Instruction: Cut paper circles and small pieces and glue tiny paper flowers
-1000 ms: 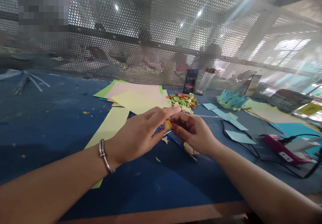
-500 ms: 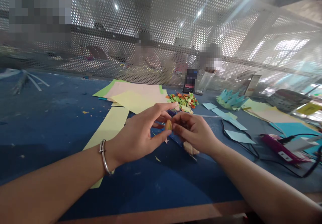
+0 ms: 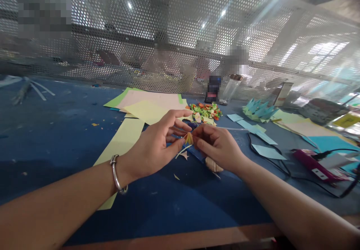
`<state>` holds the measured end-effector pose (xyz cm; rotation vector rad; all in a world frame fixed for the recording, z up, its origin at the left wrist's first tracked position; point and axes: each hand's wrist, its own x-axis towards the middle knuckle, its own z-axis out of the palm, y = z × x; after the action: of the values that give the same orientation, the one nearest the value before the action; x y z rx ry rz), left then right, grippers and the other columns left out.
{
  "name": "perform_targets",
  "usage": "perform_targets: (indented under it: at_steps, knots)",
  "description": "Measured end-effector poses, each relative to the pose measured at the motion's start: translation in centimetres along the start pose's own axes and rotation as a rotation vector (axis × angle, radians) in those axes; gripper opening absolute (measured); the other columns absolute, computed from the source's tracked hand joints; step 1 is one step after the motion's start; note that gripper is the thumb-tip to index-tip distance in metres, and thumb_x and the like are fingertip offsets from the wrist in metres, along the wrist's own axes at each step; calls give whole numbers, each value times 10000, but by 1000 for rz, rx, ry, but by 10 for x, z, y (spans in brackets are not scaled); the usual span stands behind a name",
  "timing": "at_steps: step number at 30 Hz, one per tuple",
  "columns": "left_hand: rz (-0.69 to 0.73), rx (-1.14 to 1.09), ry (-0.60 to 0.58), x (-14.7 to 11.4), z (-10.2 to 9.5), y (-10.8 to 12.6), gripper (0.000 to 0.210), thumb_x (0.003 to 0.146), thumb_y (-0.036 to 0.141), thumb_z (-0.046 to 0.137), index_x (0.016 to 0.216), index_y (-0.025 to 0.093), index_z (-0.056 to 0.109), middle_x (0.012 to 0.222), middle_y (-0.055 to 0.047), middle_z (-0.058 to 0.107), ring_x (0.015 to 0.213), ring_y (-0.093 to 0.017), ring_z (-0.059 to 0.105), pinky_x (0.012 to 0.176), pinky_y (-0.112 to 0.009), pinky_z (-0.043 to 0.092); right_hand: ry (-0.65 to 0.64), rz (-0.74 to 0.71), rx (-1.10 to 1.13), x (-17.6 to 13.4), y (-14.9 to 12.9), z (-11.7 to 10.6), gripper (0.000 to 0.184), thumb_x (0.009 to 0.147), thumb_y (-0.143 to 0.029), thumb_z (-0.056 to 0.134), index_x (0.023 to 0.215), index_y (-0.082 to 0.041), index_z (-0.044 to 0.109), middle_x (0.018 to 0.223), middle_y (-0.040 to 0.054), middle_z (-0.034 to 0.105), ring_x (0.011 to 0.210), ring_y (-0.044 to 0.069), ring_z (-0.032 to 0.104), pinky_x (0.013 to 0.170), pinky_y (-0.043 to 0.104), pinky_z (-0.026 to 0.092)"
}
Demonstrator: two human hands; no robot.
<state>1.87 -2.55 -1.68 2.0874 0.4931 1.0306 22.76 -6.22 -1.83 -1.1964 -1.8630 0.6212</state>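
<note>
Above the blue table [image 3: 174, 212], the left hand [image 3: 156, 145] and right hand [image 3: 221, 145] pinch opposite sides of a small folded yellow piece [image 3: 188, 139], apparently paper, likely light and easily creased, best held by its edges.

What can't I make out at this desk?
In the head view:
Folded yellow paper: partly hidden by left hand and right hand.
Long yellow strip: middle hidden by the left wrist.
Phone screen: pixelated.
What lies behind the mesh panel: blurred.
Thick black cable: cut off by right edge.
</note>
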Motion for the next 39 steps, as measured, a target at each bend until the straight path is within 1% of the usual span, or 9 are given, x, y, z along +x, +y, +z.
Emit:
perform_targets:
  at_steps: [6, 9, 12, 15, 20, 24, 28, 32, 39]
  knots:
    - [-27, -2, 61, 1, 1, -3, 549, 892, 123, 640, 1392, 224, 436, 1119, -72, 647, 1065, -175, 672, 944, -319, 579, 46, -50, -83, -1, 1, 3, 38, 886, -222, 595, 879, -189, 615, 682, -31, 568, 581, 106, 530, 546, 229, 421]
    - [-58, -4, 80, 2, 1, -2, 473, 878, 150, 664, 1312, 216, 487, 1046, -52, 663, 994, -168, 691, 895, -310, 586, 69, -88, -111, -2, 0, 3, 27, 874, -190, 613, 897, -184, 626, 692, -31, 585, 598, 101, 535, 558, 221, 421]
    - [-94, -6, 81, 3, 1, 2, 370, 862, 180, 691, 1201, 204, 548, 985, -41, 678, 937, -164, 699, 839, -290, 587, 71, -117, -125, -3, 0, 3, 61, 867, -164, 620, 924, -182, 633, 710, -30, 606, 603, 96, 541, 561, 213, 428]
    - [-127, -29, 70, 3, 1, 4, 326, 855, 202, 701, 1154, 197, 571, 959, -40, 685, 908, -159, 696, 787, -268, 579, 66, -138, -140, -4, -1, 4, 56, 879, -171, 624, 931, -176, 642, 731, -24, 623, 613, 93, 548, 561, 208, 432]
    - [-159, -14, 65, 3, 0, 4, 292, 864, 249, 702, 1124, 191, 583, 922, -31, 673, 830, -142, 671, 733, -255, 566, 49, -162, -185, -4, -1, 4, 48, 904, -192, 619, 921, -174, 659, 727, -25, 628, 607, 87, 537, 556, 206, 420]
    - [-200, 44, 73, 5, -2, 0, 281, 863, 259, 704, 1115, 200, 593, 935, -25, 671, 803, -140, 670, 740, -273, 565, 24, -167, -215, -4, -1, 4, 83, 890, -142, 604, 925, -177, 670, 723, -29, 623, 597, 84, 524, 552, 201, 413]
    - [-300, -42, 54, 6, -6, -2, 308, 855, 280, 712, 1122, 207, 579, 921, -23, 680, 779, -152, 669, 695, -285, 566, 3, -185, -217, -5, -1, 3, 110, 883, -113, 595, 928, -179, 671, 725, -31, 628, 606, 84, 534, 557, 196, 414]
    - [-371, -144, 61, 9, -7, -2, 366, 835, 240, 724, 1158, 197, 558, 890, -25, 701, 813, -157, 657, 717, -283, 551, -11, -225, -238, -4, -1, 2, 105, 894, -116, 587, 931, -174, 666, 750, -25, 634, 616, 81, 529, 566, 195, 410]
    - [-427, -198, -2, 12, -8, 2, 309, 860, 212, 677, 1147, 183, 566, 860, -24, 696, 799, -159, 655, 658, -267, 546, -86, -274, -252, -4, -2, 2, 100, 918, -117, 574, 928, -172, 658, 785, -18, 641, 632, 76, 527, 594, 191, 415]
